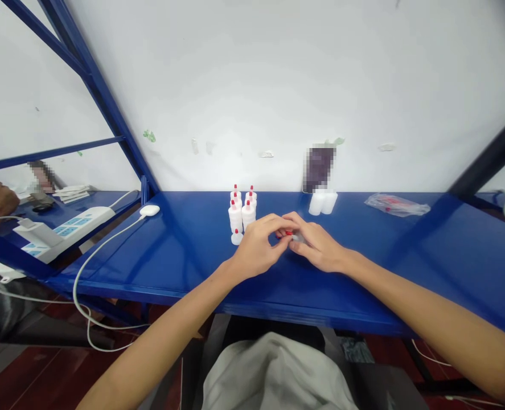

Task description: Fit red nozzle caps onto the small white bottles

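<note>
Head view: the red tip [288, 233] is pinched narrowly by the left hand [257, 244], its pale base [296, 238] held in the right hand [323, 246], red-tipped squeeze bottles [235, 219] at ten o'clock; light pressure and straight alignment are advised.

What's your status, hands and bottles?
Left hand and right hand on small red-topped piece. Fingers partly block view of it. Red-tipped bottles upright beside left hand. White bottles beyond right hand.

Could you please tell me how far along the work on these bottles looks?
The standing white bottles with red tips look done. Left hand and right hand hold a mostly hidden red-tipped piece. Seemingly left: white containers showing no red tips, perhaps the bag with red inside.
</note>
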Motion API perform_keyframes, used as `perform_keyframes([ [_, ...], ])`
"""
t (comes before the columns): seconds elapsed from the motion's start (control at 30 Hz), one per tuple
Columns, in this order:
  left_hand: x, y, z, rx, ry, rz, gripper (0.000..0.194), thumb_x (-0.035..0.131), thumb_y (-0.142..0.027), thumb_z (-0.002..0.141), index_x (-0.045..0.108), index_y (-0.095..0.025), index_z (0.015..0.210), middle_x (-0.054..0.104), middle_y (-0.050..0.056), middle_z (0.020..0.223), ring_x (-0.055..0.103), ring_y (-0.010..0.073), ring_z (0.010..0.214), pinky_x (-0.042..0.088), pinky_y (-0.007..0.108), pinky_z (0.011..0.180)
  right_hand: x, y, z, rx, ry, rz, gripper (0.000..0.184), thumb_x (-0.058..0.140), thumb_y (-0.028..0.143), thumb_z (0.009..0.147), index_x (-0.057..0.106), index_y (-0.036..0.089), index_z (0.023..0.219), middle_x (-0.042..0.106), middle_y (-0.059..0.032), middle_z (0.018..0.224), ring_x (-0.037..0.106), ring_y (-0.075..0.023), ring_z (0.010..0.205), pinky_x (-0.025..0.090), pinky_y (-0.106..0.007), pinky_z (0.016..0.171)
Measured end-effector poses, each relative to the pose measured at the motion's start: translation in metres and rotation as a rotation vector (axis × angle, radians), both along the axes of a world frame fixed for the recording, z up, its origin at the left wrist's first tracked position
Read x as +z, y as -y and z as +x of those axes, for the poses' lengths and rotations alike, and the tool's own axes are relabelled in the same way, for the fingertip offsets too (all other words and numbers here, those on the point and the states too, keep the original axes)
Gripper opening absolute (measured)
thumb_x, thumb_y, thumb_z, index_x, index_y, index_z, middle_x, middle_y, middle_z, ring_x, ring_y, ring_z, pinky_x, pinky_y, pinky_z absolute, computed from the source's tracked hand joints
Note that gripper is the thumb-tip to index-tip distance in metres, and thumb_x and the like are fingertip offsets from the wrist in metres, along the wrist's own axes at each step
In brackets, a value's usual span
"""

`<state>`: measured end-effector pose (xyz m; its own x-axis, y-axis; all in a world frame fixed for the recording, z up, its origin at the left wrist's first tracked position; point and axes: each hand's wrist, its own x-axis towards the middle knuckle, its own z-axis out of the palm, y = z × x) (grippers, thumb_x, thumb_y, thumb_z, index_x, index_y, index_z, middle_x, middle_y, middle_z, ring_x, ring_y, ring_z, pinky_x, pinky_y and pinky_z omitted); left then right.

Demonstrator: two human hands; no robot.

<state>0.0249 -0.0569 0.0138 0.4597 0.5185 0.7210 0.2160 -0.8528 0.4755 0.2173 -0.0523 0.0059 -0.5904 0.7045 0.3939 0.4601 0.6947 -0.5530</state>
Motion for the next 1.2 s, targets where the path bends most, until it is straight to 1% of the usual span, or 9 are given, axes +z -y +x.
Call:
perform_keyframes([
  [0.1, 0.000, -0.011, 0.004, -0.042, 0.008, -0.046, 0.025, 0.060, -0.006, 0.084, 0.068, -0.017, 0.105, 0.068, 0.004, 0.090, 0.063, 0.0124, 0.079, 0.054, 0.027, 0.077, 0.000, -0.001, 0.002, 0.002, -0.040, 0.037, 0.030, 0.043, 0.042, 0.095, 0.045, 0.023, 0.118, 0.066, -0.0065, 0.102, 0.062, -0.0237, 0.082, 0.042, -0.033, 0.073],
  [0.2, -0.006, -0.015, 0.004, -0.068, 0.006, -0.059, 0.024, 0.060, -0.006, 0.083, 0.069, -0.017, 0.102, 0.067, 0.004, 0.091, 0.062, 0.0126, 0.078, 0.054, 0.027, 0.074, 0.001, 0.000, 0.001, -0.046, -0.052, 0.058, 0.033, 0.040, 0.046, 0.096, 0.045, 0.022, 0.118, 0.067, -0.0044, 0.093, 0.062, -0.0221, 0.074, 0.041, -0.032, 0.069],
  [0.37, -0.016, -0.015, 0.009, -0.075, 0.043, -0.045, 0.020, 0.060, -0.006, 0.081, 0.069, -0.017, 0.095, 0.069, 0.005, 0.090, 0.063, 0.0143, 0.080, 0.052, 0.027, 0.074, 0.003, 0.004, -0.001, -0.157, 0.020, 0.077, 0.036, 0.040, 0.051, 0.097, 0.046, 0.022, 0.117, 0.064, 0.0004, 0.073, 0.058, -0.0202, 0.061, 0.036, -0.029, 0.062],
  [0.53, -0.019, -0.008, 0.014, -0.051, 0.144, -0.066, 0.019, 0.059, -0.007, 0.082, 0.068, -0.016, 0.097, 0.068, 0.005, 0.091, 0.063, 0.0138, 0.080, 0.052, 0.027, 0.074, 0.005, 0.006, -0.002, -0.207, 0.065, 0.093, 0.034, 0.040, 0.050, 0.097, 0.049, 0.023, 0.117, 0.064, 0.0009, 0.072, 0.059, -0.0201, 0.061, 0.034, -0.028, 0.061],
  [0.67, -0.021, 0.000, 0.015, -0.058, 0.144, -0.017, 0.021, 0.057, -0.003, 0.082, 0.068, -0.017, 0.093, 0.070, 0.006, 0.092, 0.065, 0.0156, 0.088, 0.053, 0.029, 0.082, 0.005, 0.006, -0.005, -0.167, 0.115, 0.049, 0.032, 0.041, 0.046, 0.098, 0.053, 0.023, 0.117, 0.062, 0.0018, 0.070, 0.058, -0.0191, 0.061, 0.033, -0.028, 0.060],
  [0.8, -0.022, 0.001, 0.015, -0.031, 0.162, -0.025, 0.020, 0.057, -0.003, 0.082, 0.068, -0.017, 0.093, 0.070, 0.006, 0.092, 0.064, 0.0157, 0.086, 0.053, 0.029, 0.079, 0.004, 0.006, -0.007, -0.150, 0.012, 0.041, 0.028, 0.045, 0.042, 0.096, 0.054, 0.022, 0.115, 0.064, 0.0019, 0.074, 0.058, -0.0176, 0.062, 0.035, -0.028, 0.062],
  [0.97, -0.025, 0.000, 0.014, -0.064, 0.113, -0.067, 0.022, 0.058, -0.003, 0.080, 0.068, -0.016, 0.095, 0.069, 0.005, 0.089, 0.063, 0.0142, 0.079, 0.052, 0.028, 0.074, 0.002, 0.008, -0.008, -0.067, -0.030, 0.016, 0.019, 0.044, 0.024, 0.093, 0.054, 0.021, 0.108, 0.066, 0.0013, 0.081, 0.059, -0.0159, 0.065, 0.038, -0.028, 0.063],
  [1.07, -0.027, 0.000, 0.014, -0.063, 0.112, -0.073, 0.022, 0.058, -0.003, 0.080, 0.067, -0.016, 0.095, 0.068, 0.004, 0.087, 0.062, 0.0130, 0.074, 0.052, 0.026, 0.071, 0.001, 0.009, -0.009, -0.038, -0.081, 0.005, 0.021, 0.043, 0.018, 0.089, 0.053, 0.021, 0.107, 0.066, 0.0011, 0.083, 0.060, -0.0156, 0.067, 0.040, -0.027, 0.064],
  [1.2, -0.027, 0.002, 0.016, -0.049, 0.102, -0.049, 0.023, 0.057, -0.003, 0.080, 0.066, -0.017, 0.096, 0.069, 0.004, 0.088, 0.061, 0.0126, 0.074, 0.053, 0.026, 0.071, 0.000, 0.010, -0.010, -0.024, -0.119, 0.013, 0.022, 0.044, 0.018, 0.089, 0.051, 0.021, 0.110, 0.064, 0.0018, 0.079, 0.057, -0.0149, 0.063, 0.040, -0.026, 0.061],
])
